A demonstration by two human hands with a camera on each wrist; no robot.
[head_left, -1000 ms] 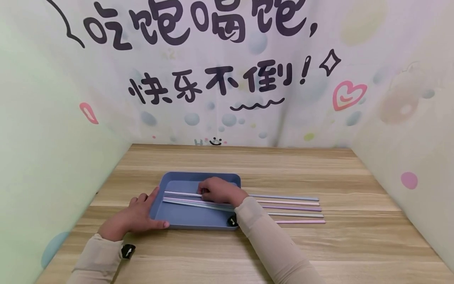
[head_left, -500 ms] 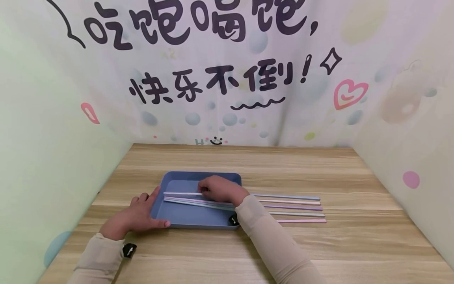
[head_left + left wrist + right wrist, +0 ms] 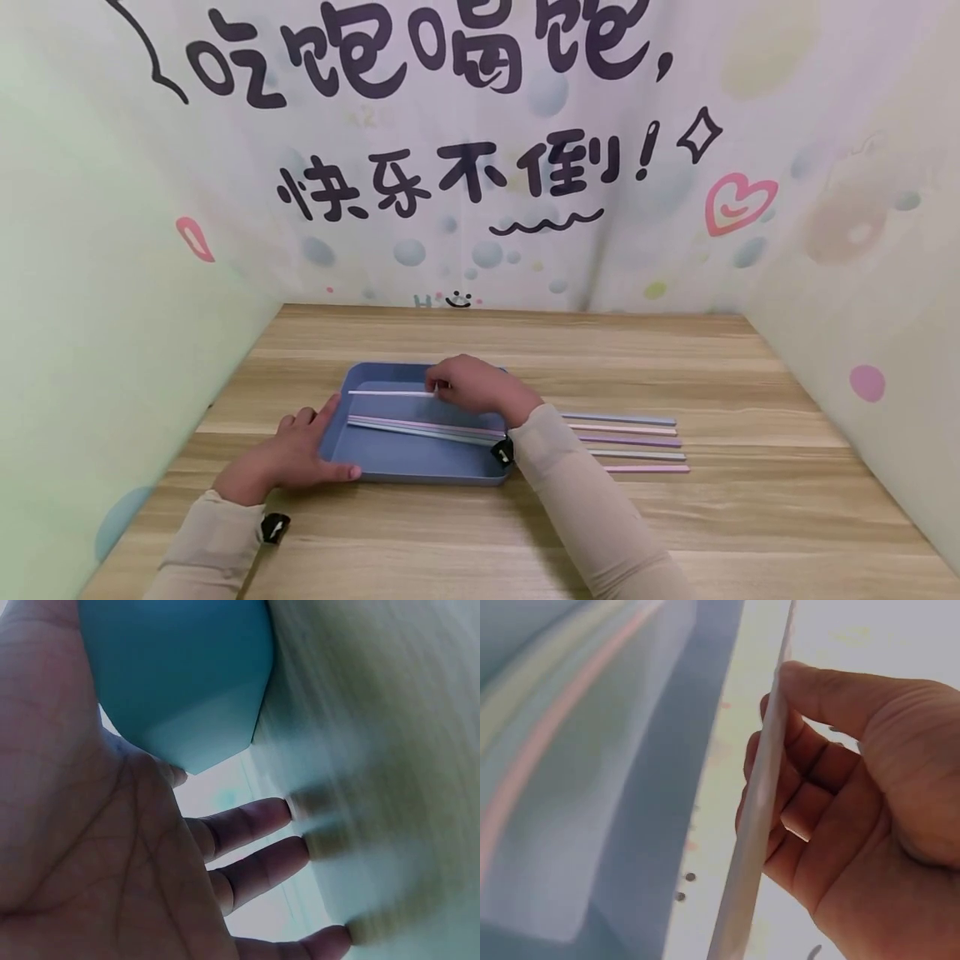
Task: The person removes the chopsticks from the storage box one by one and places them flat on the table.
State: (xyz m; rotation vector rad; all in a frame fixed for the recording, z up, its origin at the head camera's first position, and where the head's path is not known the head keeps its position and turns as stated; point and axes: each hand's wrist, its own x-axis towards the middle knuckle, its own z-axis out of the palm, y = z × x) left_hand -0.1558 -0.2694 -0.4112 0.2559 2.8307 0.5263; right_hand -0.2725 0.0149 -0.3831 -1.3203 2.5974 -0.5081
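Note:
In the head view, my right hand (image 3: 480, 387) is over the back right part of a blue rectangular tray (image 3: 420, 460). It pinches a thin white chopstick (image 3: 759, 787) between thumb and fingers, as the right wrist view shows. Inside the tray several pastel chopsticks (image 3: 420, 429) lie side by side, their right ends behind my wrist. My left hand (image 3: 288, 454) rests against the tray's left end, thumb along the front corner and fingers stretched out. The left wrist view shows its palm beside the tray's outer wall (image 3: 180, 682).
To the right of the tray several more chopsticks (image 3: 630, 440) lie roughly parallel on the wooden table (image 3: 750, 517), partly hidden by my right forearm. A printed wall sheet (image 3: 465, 250) closes the table's back, with pale walls at both sides.
My right hand has lifted and moved toward the tray's back, bringing the white chopstick away from the others. My left hand and the tray stay put.

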